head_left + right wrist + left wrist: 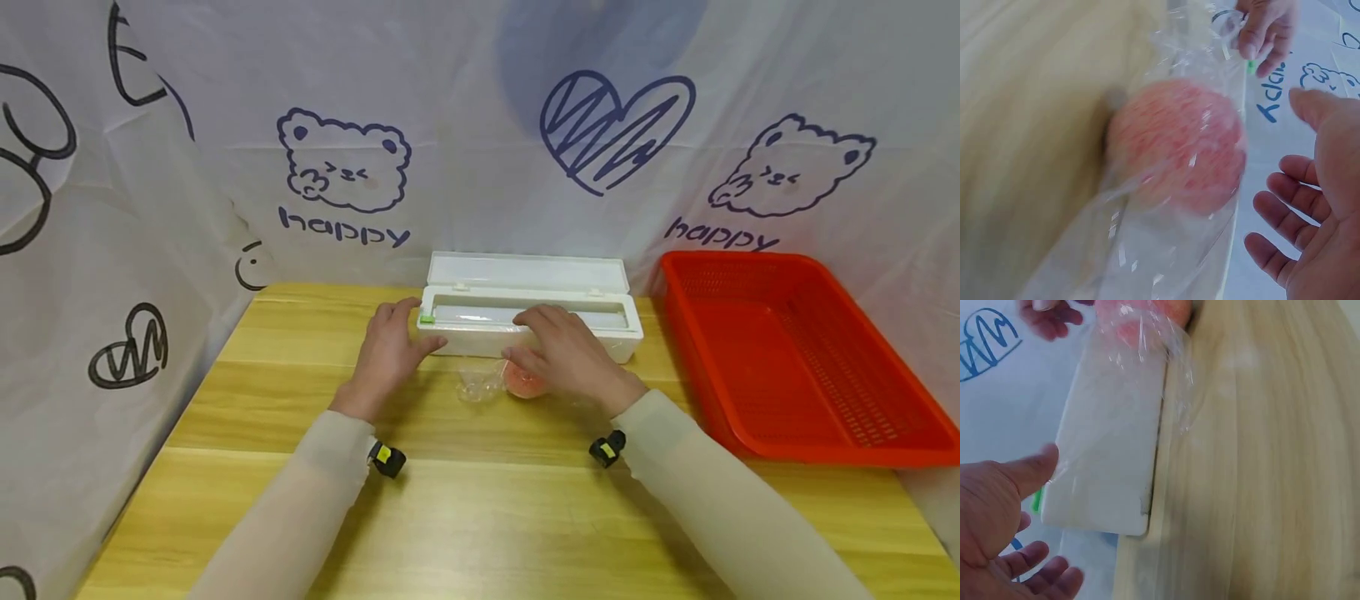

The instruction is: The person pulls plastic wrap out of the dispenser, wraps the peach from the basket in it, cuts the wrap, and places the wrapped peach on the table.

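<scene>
A long white cling film dispenser (517, 343) stands with its lid (525, 271) raised and a film roll (487, 315) inside. In front of it lies a round, red-streaked apple (1179, 147) with clear plastic film (1147, 240) loosely over and around it. My left hand (386, 354) is at the dispenser's left end beside the green slider (427, 319), thumb along the front edge and fingers spread. Over the dispenser's front and the apple reaches my right hand (566, 354). In the right wrist view its fingers are apart, with nothing between them.
A large red plastic basket (750, 433) stands on the right side of the wooden table (480, 517). Behind the dispenser hangs a white cloth (465, 183) with drawn bears and hearts. A small black camera is strapped to each wrist.
</scene>
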Motion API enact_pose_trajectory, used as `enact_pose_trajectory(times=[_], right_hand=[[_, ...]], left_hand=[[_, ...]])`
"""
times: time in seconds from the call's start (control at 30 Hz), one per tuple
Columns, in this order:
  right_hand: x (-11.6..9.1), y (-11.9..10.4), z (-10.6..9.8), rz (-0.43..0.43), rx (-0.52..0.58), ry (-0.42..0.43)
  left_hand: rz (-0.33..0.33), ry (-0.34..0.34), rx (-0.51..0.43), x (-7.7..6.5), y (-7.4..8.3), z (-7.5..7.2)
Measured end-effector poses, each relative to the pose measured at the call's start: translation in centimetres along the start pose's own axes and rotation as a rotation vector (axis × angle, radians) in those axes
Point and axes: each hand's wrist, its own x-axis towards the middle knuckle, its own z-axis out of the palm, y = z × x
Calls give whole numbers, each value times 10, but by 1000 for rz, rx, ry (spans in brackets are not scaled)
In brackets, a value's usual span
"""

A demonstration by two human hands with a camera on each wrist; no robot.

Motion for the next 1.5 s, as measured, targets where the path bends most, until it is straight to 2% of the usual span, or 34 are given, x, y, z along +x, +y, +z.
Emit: enact_pose_trajectory(times=[0.1,0.2,0.37,0.63,0.93,1.23,1.5], right_hand=[[13,-8,-1,9,25,-31],[27,-16,-2,-4,29,-59],[48,-27,1,-28,5,-111],[77,-39,12,-37,-27,-188],[106,-54,26,-47,-55,-225],[120,-66,40,-21,-63,-220],[124,-68,46,-13,-124,-191]], left_hand=[[-21,-48,-57,5,-4,2],[-6,-61,-74,9,-6,4],[26,-59,-39,13,-9,4],[13,-72,-1,14,-15,1],[52,-74,30,17,-17,0],[125,-38,86,18,-14,2],[126,-40,100,20,-14,2]])
